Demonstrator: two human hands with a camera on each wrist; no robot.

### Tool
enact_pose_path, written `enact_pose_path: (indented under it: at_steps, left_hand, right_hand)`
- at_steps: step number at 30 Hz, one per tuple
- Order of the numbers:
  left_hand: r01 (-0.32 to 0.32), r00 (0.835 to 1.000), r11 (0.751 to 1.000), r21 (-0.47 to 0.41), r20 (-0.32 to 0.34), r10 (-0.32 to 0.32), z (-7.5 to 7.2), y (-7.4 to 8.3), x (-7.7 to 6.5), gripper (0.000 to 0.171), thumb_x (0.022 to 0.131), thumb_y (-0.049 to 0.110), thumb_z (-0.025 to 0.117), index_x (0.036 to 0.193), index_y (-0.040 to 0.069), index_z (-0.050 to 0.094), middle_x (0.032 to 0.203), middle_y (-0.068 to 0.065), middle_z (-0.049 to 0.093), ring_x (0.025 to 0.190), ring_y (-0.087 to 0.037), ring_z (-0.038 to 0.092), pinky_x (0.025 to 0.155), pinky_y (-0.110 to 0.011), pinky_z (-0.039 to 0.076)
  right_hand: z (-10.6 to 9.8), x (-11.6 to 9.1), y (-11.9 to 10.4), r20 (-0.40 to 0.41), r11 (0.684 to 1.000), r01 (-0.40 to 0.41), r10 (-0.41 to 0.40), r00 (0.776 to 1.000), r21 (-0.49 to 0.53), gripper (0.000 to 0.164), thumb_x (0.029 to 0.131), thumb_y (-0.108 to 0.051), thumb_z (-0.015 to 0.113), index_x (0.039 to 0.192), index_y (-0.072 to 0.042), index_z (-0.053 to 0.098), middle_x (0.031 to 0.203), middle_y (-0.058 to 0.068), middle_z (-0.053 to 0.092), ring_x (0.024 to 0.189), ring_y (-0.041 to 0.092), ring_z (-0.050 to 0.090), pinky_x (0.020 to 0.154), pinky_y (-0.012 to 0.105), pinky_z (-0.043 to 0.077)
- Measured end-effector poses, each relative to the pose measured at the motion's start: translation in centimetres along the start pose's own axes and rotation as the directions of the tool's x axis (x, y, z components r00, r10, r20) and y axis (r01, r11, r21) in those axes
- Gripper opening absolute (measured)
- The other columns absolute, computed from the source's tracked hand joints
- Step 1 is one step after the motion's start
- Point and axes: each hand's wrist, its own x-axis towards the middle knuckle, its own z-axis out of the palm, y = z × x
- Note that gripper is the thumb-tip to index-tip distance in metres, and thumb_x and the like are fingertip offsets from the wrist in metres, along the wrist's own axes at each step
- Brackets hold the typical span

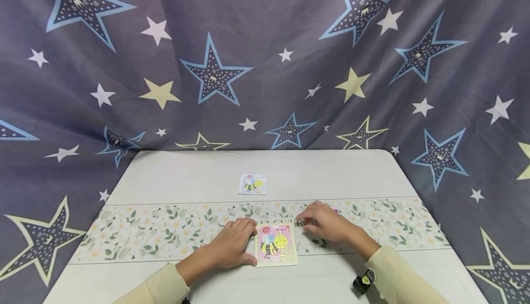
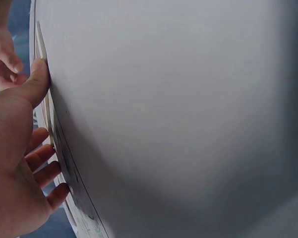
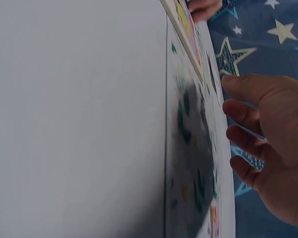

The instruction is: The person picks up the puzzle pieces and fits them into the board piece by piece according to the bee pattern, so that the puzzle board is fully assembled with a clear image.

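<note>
A jigsaw puzzle point(image 1: 275, 244) of a bee and a yellow flower on pink lies in a pale wooden tray point(image 1: 295, 244); a bare patch shows at its lower right. My left hand point(image 1: 232, 244) rests along the tray's left side. Its thumb touches the near left corner, and the left wrist view shows loosely bent fingers point(image 2: 47, 173) by the edge. To the right of the tray, apart from it, is my right hand point(image 1: 325, 221). Its fingers are relaxed and slightly bent, with nothing visible between them in the right wrist view.
A picture card point(image 1: 252, 184) with a similar bee lies beyond the tray. Small colourful pieces point(image 1: 335, 210) show partly behind my right hand. A floral strip point(image 1: 165, 230) crosses the white table point(image 1: 186, 166), and a star-patterned curtain point(image 1: 248, 19) hangs behind.
</note>
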Motion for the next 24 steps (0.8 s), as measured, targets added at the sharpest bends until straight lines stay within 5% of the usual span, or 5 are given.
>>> enact_pose_path:
  at_steps: [15, 24]
  left_hand:
    - [0.010, 1.000, 1.000, -0.009, 0.004, -0.010, 0.1, 0.0, 0.0, 0.076, 0.079, 0.066, 0.073, 0.129, 0.013, 0.053, 0.142, -0.006, 0.050, 0.132, -0.024, 0.048, 0.106, -0.048, 0.043]
    - [-0.004, 1.000, 1.000, -0.013, -0.012, 0.004, 0.0, 0.0, -0.1, 0.075, 0.078, 0.067, 0.072, 0.127, 0.013, 0.054, 0.140, -0.006, 0.051, 0.131, -0.025, 0.050, 0.104, -0.048, 0.045]
  right_hand:
    - [-2.4, -2.2, 4.2, -0.047, 0.995, -0.095, 0.096, 0.994, 0.020, 0.027, 0.093, -0.017, 0.074, 0.120, -0.015, 0.075, 0.090, -0.011, 0.066, 0.081, 0.010, 0.050, 0.073, 0.028, 0.041]
    - [-3.0, -3.6, 6.3, -0.054, 0.986, -0.150, 0.155, 0.987, 0.074, 0.030, 0.090, -0.018, 0.077, 0.120, -0.013, 0.074, 0.095, -0.009, 0.068, 0.087, 0.013, 0.058, 0.079, 0.032, 0.048]
